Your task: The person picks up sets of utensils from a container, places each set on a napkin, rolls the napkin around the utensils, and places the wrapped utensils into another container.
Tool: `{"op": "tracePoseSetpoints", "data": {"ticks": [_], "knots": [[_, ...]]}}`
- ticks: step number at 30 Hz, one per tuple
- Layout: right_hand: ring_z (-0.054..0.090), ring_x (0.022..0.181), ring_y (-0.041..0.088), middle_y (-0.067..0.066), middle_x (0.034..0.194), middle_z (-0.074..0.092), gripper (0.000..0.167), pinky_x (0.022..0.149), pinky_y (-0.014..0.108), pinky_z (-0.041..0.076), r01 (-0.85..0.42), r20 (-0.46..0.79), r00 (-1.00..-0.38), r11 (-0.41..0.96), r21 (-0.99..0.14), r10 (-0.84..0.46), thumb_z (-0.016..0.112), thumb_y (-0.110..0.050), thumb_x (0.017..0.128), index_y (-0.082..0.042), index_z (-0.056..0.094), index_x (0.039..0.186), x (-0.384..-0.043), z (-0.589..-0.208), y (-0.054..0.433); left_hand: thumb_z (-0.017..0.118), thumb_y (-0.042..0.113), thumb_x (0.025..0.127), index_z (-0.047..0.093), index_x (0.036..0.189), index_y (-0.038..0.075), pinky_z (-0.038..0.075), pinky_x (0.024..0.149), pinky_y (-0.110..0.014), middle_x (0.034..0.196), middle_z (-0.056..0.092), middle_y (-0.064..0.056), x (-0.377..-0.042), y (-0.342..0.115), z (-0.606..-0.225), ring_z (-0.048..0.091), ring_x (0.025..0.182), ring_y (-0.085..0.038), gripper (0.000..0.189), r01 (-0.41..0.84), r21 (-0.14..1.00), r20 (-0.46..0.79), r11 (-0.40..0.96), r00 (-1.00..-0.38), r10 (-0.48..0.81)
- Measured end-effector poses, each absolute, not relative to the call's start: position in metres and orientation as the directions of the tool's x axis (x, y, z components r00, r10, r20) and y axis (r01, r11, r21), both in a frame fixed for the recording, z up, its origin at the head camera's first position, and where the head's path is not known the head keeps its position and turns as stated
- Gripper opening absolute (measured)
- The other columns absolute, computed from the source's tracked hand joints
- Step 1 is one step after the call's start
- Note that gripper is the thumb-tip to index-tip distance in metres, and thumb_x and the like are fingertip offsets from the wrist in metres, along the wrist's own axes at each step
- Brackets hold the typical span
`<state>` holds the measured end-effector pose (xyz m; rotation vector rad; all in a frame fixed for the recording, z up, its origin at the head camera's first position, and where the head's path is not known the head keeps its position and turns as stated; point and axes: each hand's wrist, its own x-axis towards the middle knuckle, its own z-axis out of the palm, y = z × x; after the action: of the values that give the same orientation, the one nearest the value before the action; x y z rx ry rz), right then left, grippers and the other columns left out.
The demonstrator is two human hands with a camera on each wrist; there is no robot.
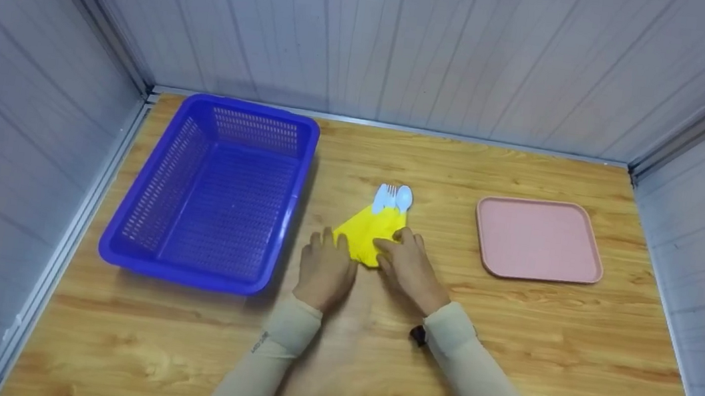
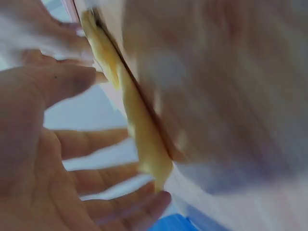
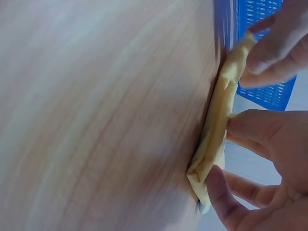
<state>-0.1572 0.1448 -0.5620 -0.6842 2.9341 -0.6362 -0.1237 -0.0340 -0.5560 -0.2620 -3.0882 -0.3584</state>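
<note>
A yellow napkin (image 1: 363,228) lies folded on the wooden table, narrowing toward the person. Out of its far edge stick a white knife (image 1: 380,197), a fork (image 1: 391,197) and a spoon (image 1: 404,198), side by side; the napkin covers their other ends. On the napkin's left side my left hand (image 1: 325,270) rests with fingers spread and fairly straight, as the left wrist view also shows. My right hand (image 1: 409,269) touches the napkin's right part with thumb and fingertips, fingers slightly bent. Seen from the right wrist, the napkin (image 3: 219,120) is a thin, flat fold.
A large blue perforated basket (image 1: 286,217) stands to the left of the napkin. On the right lies a pink rectangular tray (image 1: 539,241). Pale panel walls (image 1: 404,49) enclose the table (image 1: 573,373) at the back and both sides.
</note>
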Motion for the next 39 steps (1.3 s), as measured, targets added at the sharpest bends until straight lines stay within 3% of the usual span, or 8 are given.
{"op": "tracePoseSetpoints", "data": {"ticks": [3,10,16,24,30,35,39], "knots": [[0.049,0.102,0.034,0.022,0.124,0.052,0.031,0.082,0.041,0.044,-0.404,0.017,-0.901,0.823,-0.399,-0.434,0.067,-0.015,0.097,-0.008,0.070,0.127,-0.158,-0.561,0.144,0.062,0.027,0.098,0.052,0.135,-0.012,0.054,0.084,-0.051,0.129,0.052,-0.035,-0.129,-0.042,-0.555,0.056,0.108,-0.047,0.055,0.070,0.298,-0.042,0.952,-0.995,0.086],[0.049,0.104,0.034,0.022,0.126,0.051,0.031,0.084,0.041,0.046,-0.396,-0.008,-0.901,0.828,-0.398,-0.434,0.066,-0.016,0.098,-0.009,0.069,0.128,-0.159,-0.562,0.144,0.066,0.017,0.096,0.042,0.141,-0.014,0.042,0.103,-0.052,0.131,0.046,-0.036,-0.137,-0.053,-0.559,0.049,0.117,-0.049,0.060,-0.070,0.551,-0.119,0.831,-0.993,-0.005],[0.048,0.101,0.036,0.024,0.123,0.052,0.031,0.082,0.042,0.044,-0.445,0.034,-0.882,0.806,-0.391,-0.470,0.067,-0.014,0.097,-0.007,0.069,0.126,-0.160,-0.563,0.144,0.070,0.015,0.092,0.036,0.146,-0.011,0.044,0.103,-0.050,0.129,0.050,-0.036,-0.143,-0.058,-0.561,0.053,0.118,-0.046,0.069,-0.171,0.666,-0.168,0.727,-0.983,-0.077],[0.049,0.102,0.038,0.024,0.121,0.053,0.029,0.083,0.044,0.044,-0.459,0.054,-0.878,0.802,-0.383,-0.476,0.069,-0.013,0.095,-0.006,0.070,0.123,-0.160,-0.562,0.145,0.073,0.021,0.089,0.064,0.115,-0.005,0.055,0.085,-0.042,0.106,0.069,-0.018,-0.144,-0.062,-0.557,0.066,0.097,-0.029,0.038,-0.223,0.760,-0.202,0.610,-0.974,-0.105],[0.050,0.103,0.038,0.025,0.121,0.053,0.030,0.085,0.045,0.045,-0.432,0.020,-0.886,0.810,-0.395,-0.463,0.070,-0.013,0.095,-0.006,0.070,0.124,-0.164,-0.560,0.145,0.079,0.020,0.084,0.070,0.107,-0.002,0.056,0.079,-0.038,0.097,0.070,-0.012,-0.143,-0.056,-0.552,0.065,0.089,-0.024,0.033,-0.230,0.866,-0.227,0.445,-0.972,-0.060],[0.050,0.102,0.036,0.023,0.119,0.053,0.031,0.085,0.044,0.045,-0.441,0.025,-0.880,0.798,-0.410,-0.473,0.070,-0.015,0.095,-0.006,0.070,0.125,-0.165,-0.562,0.146,0.078,0.014,0.084,0.070,0.105,0.000,0.055,0.074,-0.034,0.091,0.070,-0.008,-0.142,-0.050,-0.555,0.063,0.082,-0.020,0.026,-0.204,0.870,-0.220,0.450,-0.975,-0.015],[0.050,0.102,0.035,0.022,0.118,0.053,0.031,0.085,0.044,0.046,-0.432,0.024,-0.884,0.796,-0.423,-0.467,0.070,-0.015,0.095,-0.007,0.070,0.125,-0.166,-0.563,0.147,0.075,0.010,0.087,0.071,0.107,0.001,0.057,0.079,-0.034,0.099,0.073,-0.011,-0.138,-0.042,-0.557,0.068,0.090,-0.022,0.021,-0.162,0.877,-0.181,0.452,-0.983,0.000]]}}
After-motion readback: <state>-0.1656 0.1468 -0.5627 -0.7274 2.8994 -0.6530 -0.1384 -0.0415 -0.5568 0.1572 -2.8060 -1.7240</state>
